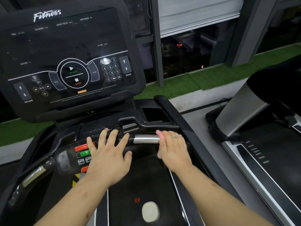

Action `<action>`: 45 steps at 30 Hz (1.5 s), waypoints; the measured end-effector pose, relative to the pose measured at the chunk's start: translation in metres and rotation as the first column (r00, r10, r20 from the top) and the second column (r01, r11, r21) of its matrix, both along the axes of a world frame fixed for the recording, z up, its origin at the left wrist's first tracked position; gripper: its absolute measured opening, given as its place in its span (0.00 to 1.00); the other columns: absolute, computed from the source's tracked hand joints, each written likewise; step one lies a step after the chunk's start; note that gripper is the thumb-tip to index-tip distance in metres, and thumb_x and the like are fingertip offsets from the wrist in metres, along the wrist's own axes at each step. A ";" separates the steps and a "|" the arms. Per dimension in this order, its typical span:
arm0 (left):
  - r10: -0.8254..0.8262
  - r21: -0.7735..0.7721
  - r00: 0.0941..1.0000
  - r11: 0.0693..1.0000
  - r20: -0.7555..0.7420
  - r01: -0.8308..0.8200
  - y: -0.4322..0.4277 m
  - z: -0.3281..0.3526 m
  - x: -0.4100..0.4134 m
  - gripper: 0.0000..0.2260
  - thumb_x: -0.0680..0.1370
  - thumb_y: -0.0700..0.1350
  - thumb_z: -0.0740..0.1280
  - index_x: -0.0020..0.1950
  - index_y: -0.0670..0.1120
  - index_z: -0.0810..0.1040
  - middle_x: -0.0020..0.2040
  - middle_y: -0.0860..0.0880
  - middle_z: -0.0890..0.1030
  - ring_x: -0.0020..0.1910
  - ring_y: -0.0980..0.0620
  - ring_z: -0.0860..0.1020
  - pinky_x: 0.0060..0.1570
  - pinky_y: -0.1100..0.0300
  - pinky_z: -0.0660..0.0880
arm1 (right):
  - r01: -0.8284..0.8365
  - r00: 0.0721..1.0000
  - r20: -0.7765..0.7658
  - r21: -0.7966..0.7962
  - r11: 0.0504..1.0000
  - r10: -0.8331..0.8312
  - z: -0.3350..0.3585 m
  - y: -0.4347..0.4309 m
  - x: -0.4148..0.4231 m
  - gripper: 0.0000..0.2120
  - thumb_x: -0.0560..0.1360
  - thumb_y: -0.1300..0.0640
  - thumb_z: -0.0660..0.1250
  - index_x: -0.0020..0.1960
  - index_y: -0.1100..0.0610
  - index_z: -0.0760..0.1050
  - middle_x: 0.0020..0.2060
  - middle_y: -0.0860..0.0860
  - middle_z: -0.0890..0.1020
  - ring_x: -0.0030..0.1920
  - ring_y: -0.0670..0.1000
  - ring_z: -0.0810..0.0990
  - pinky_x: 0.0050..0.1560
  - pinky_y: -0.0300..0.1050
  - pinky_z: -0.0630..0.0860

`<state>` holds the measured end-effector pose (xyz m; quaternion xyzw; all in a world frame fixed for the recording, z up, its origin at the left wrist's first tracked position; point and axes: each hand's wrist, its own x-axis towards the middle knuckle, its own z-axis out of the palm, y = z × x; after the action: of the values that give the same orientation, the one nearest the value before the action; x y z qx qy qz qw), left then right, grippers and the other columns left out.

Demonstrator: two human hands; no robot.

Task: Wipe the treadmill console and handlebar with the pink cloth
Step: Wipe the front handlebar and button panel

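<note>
The black treadmill console [68,51] fills the upper left, its dark screen printed with START, STOP and a number pad. Below it runs the handlebar [145,138], black with a bare silver section in the middle. My right hand [173,149] wraps over the bar just right of that silver part and grips the pink cloth [160,134] against it; pink shows above and below my fingers. My left hand [108,155] lies flat with spread fingers on the bar and the small button panel, holding nothing.
A red and green button panel [82,152] sits under my left fingers. A cup recess [154,115] lies right of the console. The running belt [146,193] is below, with a pale shoe tip [150,212]. A second treadmill [254,121] stands to the right.
</note>
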<state>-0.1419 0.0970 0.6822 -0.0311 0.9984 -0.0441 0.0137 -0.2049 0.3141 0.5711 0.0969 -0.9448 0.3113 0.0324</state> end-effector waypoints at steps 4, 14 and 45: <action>-0.005 0.004 1.000 1.000 -0.005 0.005 0.000 0.001 0.001 0.28 0.83 0.63 0.52 0.83 0.62 0.52 0.84 0.50 0.51 0.83 0.43 0.40 0.76 0.30 0.35 | 0.040 0.997 0.062 -0.048 0.998 -0.037 -0.023 0.032 -0.001 0.31 0.82 0.35 0.33 0.76 0.39 0.63 0.66 0.41 0.74 0.73 0.46 0.67 0.78 0.52 0.62; -0.004 0.008 1.000 1.000 -0.006 0.004 0.001 0.000 0.000 0.29 0.82 0.63 0.52 0.83 0.61 0.51 0.84 0.50 0.50 0.83 0.43 0.39 0.76 0.29 0.35 | 0.012 0.999 -0.048 0.022 1.000 -0.011 0.008 -0.023 -0.002 0.26 0.84 0.45 0.40 0.74 0.44 0.68 0.68 0.43 0.75 0.72 0.49 0.69 0.76 0.57 0.62; -0.013 0.008 1.000 1.000 0.015 0.013 0.001 0.004 0.002 0.30 0.83 0.63 0.52 0.84 0.60 0.50 0.84 0.50 0.48 0.83 0.43 0.38 0.76 0.29 0.35 | 0.045 0.979 0.205 -0.121 0.992 -0.019 0.003 0.023 -0.006 0.25 0.84 0.41 0.45 0.76 0.44 0.68 0.68 0.45 0.76 0.75 0.48 0.64 0.79 0.53 0.59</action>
<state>-0.1397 0.0980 0.6862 -0.0245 0.9987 -0.0403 0.0212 -0.2106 0.3375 0.5740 0.0470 -0.9232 0.3776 -0.0532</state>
